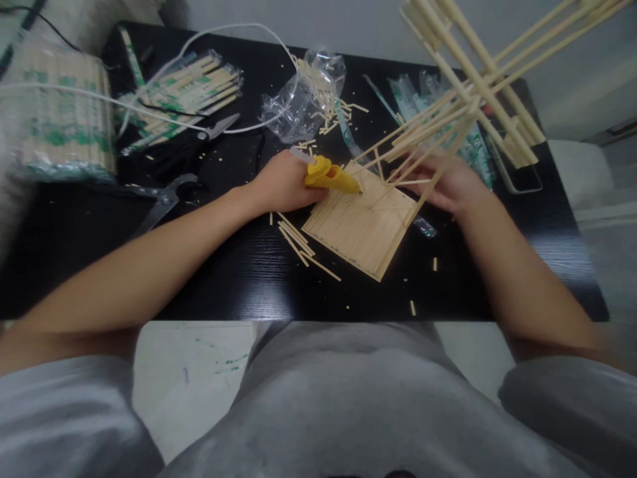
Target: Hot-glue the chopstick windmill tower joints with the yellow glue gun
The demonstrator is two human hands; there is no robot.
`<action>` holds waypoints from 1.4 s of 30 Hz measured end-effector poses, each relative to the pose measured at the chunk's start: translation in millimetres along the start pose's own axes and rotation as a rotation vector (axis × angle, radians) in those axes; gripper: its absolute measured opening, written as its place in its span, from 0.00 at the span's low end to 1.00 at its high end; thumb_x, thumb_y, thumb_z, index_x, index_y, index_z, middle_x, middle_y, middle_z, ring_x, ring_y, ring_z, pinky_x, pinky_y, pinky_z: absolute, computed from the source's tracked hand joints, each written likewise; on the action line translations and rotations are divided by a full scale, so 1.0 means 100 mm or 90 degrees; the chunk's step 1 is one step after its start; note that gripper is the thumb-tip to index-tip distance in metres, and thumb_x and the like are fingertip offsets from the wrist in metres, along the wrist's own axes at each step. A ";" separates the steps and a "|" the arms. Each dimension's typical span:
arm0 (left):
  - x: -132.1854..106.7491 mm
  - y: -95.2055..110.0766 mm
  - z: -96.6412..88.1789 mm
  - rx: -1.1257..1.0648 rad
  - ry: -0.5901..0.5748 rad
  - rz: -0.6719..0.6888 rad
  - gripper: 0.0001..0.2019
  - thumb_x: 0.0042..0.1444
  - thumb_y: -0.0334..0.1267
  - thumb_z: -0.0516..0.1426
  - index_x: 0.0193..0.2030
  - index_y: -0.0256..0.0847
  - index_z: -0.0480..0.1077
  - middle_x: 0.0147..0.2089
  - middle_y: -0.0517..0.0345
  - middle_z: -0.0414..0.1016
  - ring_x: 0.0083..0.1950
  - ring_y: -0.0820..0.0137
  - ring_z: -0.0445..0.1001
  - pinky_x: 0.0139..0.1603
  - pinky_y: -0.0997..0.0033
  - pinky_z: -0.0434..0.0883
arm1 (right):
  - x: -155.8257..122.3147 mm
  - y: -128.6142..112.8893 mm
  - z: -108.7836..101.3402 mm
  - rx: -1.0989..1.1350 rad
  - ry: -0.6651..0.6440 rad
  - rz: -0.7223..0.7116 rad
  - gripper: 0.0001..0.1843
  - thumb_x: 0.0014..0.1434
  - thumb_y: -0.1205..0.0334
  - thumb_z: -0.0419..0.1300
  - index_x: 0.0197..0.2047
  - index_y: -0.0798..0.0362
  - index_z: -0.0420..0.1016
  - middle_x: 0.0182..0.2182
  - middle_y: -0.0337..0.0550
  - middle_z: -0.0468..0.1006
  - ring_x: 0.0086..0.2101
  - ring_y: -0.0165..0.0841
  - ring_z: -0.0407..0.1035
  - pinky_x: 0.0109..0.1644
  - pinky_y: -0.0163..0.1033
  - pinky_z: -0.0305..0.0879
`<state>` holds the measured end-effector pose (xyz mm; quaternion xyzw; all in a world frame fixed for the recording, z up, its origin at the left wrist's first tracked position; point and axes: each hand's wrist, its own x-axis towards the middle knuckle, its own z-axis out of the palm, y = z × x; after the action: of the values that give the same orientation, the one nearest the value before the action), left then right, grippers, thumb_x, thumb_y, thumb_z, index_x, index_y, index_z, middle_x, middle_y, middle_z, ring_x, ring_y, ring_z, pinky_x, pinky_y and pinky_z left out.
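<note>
My left hand [286,182] is wrapped round a yellow hot glue gun [331,176], with a glue stick poking out of its back end. The gun's nozzle points right, over a flat panel [363,226] of thin wooden sticks laid side by side. My right hand [448,176] is at the right of the panel, its fingers partly hidden behind a frame [442,126] of joined wooden sticks. This frame rises from the panel toward the upper right and ends in thicker crossed sticks. The fingers look curled at the frame's lower sticks.
Loose sticks [298,242] lie left of the panel. Pliers [166,199] and scissors [213,129] rest on the black table [239,285]. Wrapped chopsticks [194,96], a large pack [67,116], clear plastic [291,109] and cut pieces lie behind. A white cable [199,33] loops across.
</note>
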<state>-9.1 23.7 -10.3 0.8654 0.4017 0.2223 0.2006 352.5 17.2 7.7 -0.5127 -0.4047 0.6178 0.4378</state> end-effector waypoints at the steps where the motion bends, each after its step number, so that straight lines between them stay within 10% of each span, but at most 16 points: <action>1: 0.00 0.00 0.01 -0.003 0.001 0.001 0.14 0.62 0.45 0.68 0.51 0.45 0.86 0.46 0.51 0.89 0.57 0.51 0.87 0.63 0.53 0.82 | 0.00 0.00 0.00 -0.003 0.004 0.003 0.12 0.83 0.68 0.69 0.42 0.49 0.86 0.33 0.41 0.88 0.39 0.38 0.88 0.63 0.49 0.91; 42: 0.01 -0.02 0.03 -0.022 0.001 0.009 0.15 0.62 0.43 0.68 0.54 0.45 0.86 0.49 0.54 0.88 0.63 0.50 0.86 0.67 0.53 0.79 | 0.14 0.11 -0.20 0.002 -0.048 -0.030 0.14 0.81 0.70 0.67 0.42 0.49 0.87 0.34 0.44 0.89 0.37 0.37 0.88 0.57 0.47 0.93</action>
<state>-7.6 25.2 -13.7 0.8643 0.3920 0.2316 0.2138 369.2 28.1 -9.1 -0.4786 -0.4321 0.6270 0.4372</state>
